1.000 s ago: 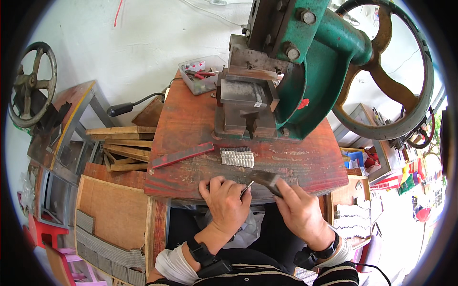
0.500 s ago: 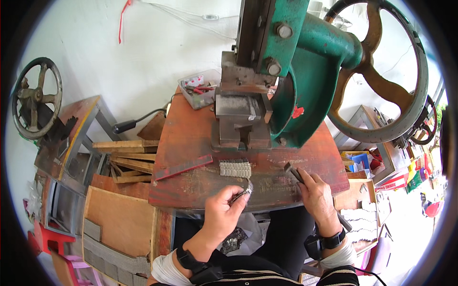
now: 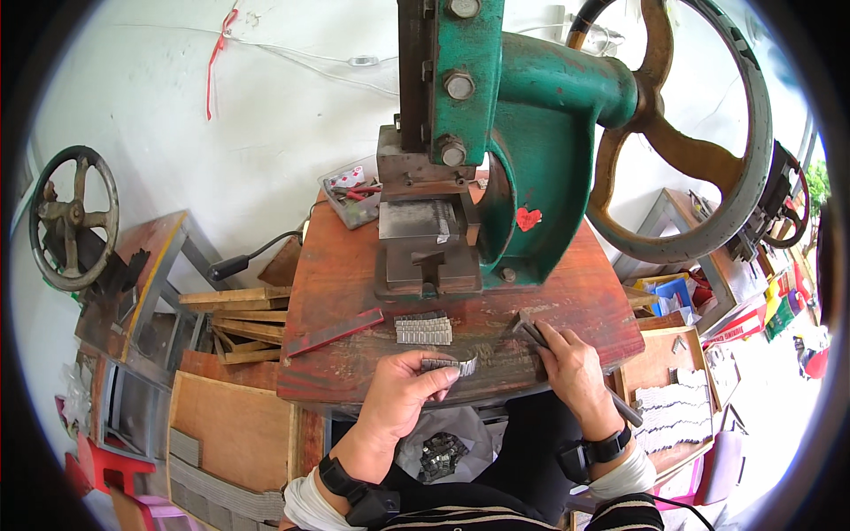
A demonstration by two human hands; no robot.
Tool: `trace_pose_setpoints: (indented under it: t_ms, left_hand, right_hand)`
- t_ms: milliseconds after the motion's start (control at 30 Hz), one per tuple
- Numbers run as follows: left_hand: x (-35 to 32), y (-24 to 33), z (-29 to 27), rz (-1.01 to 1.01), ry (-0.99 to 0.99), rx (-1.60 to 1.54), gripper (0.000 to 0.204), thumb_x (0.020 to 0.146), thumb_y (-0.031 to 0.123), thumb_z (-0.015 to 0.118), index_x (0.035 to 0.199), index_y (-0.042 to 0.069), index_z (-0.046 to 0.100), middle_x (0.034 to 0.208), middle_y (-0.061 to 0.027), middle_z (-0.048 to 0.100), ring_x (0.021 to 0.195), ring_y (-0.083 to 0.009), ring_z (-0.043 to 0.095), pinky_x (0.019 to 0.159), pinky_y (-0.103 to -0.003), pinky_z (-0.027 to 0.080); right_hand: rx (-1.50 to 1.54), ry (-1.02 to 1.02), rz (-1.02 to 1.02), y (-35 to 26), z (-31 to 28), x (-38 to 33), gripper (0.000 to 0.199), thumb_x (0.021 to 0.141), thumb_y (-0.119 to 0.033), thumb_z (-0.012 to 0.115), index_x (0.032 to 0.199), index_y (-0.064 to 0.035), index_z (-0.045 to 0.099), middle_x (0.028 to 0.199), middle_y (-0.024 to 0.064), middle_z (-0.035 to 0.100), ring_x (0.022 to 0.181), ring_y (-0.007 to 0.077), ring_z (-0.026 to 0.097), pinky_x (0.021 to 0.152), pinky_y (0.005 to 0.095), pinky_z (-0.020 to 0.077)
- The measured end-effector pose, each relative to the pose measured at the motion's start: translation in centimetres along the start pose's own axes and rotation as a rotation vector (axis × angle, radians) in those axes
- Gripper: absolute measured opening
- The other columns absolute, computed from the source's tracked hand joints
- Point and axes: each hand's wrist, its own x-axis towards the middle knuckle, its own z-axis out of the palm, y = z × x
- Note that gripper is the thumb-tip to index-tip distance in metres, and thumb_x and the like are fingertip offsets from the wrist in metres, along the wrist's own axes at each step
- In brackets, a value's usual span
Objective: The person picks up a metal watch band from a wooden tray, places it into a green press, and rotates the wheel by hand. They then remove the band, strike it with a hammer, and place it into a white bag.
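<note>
My left hand [image 3: 400, 394] pinches a short row of small grey metal pieces [image 3: 449, 364] just above the front edge of the red wooden bench [image 3: 336, 292]. My right hand [image 3: 571, 372] rests on the bench to the right, closed around a thin dark metal tool [image 3: 532, 332] that points up and left. A stack of the same ribbed metal pieces [image 3: 423, 328] lies on the bench between my hands and the press. The green hand press [image 3: 522, 133] stands at the back of the bench, its grey die block [image 3: 428, 265] facing me.
A large flywheel [image 3: 708, 177] hangs on the press's right. A flat red bar [image 3: 335, 331] lies left of the stack. A clear box of small tools [image 3: 352, 190] sits at the back. Wooden slats [image 3: 235, 319] and boards are stacked left; loose metal pieces [image 3: 440, 454] lie in my lap.
The view has tilted up toward the press. My left hand has lifted a row of metal pieces nearer the stack, and my right hand moved right along the bench with the tool.
</note>
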Motion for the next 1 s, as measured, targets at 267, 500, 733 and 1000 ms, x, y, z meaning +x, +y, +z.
trace_pose_setpoints:
  t_ms: [267, 500, 733, 1000]
  left_hand:
    - [-0.3, 0.2, 0.5, 0.002, -0.034, -0.053, 0.018, 0.083, 0.000, 0.069, 0.101, -0.005, 0.068, 0.083, -0.0062, 0.066, 0.068, -0.0108, 0.057, 0.062, -0.023, 0.047]
    - [-0.6, -2.7, -1.0, 0.273, 0.188, 0.735, 0.011, 0.083, 0.004, 0.070, 0.093, -0.002, 0.068, 0.079, -0.0047, 0.068, 0.068, -0.0132, 0.062, 0.063, -0.028, 0.050]
    - [-1.7, -4.1, -1.0, 0.792, 0.457, 1.367, 0.013, 0.067, 0.011, 0.077, 0.078, 0.010, 0.069, 0.076, -0.0022, 0.063, 0.081, -0.0236, 0.054, 0.079, -0.042, 0.035]
    - [-1.7, -5.6, -1.0, 0.774, 0.614, 1.412, 0.015, 0.061, 0.012, 0.079, 0.072, 0.010, 0.068, 0.082, -0.0026, 0.057, 0.089, -0.0243, 0.052, 0.085, -0.042, 0.029]
  right_hand:
    - [0.000, -0.010, 0.018, 0.0, -0.1, -0.2, 0.041, 0.084, -0.009, 0.064, 0.124, -0.0098, 0.057, 0.088, 0.0159, 0.062, 0.077, 0.0374, 0.063, 0.067, 0.0453, 0.0525]
    - [0.043, 0.002, -0.001, -0.1, -0.1, 0.0, 0.040, 0.083, -0.009, 0.064, 0.122, -0.0071, 0.057, 0.088, 0.0181, 0.063, 0.077, 0.0392, 0.063, 0.068, 0.0459, 0.0521]
    - [0.293, -0.055, -0.079, -3.9, -0.7, -0.1, 0.038, 0.083, -0.005, 0.064, 0.120, -0.0045, 0.058, 0.088, 0.0210, 0.064, 0.080, 0.0401, 0.064, 0.069, 0.0434, 0.0527]
    - [0.211, -0.119, -0.271, -8.7, -0.4, -1.4, 0.045, 0.079, -0.007, 0.069, 0.122, -0.0025, 0.057, 0.075, 0.0129, 0.058, 0.064, 0.0310, 0.063, 0.055, 0.0383, 0.0525]
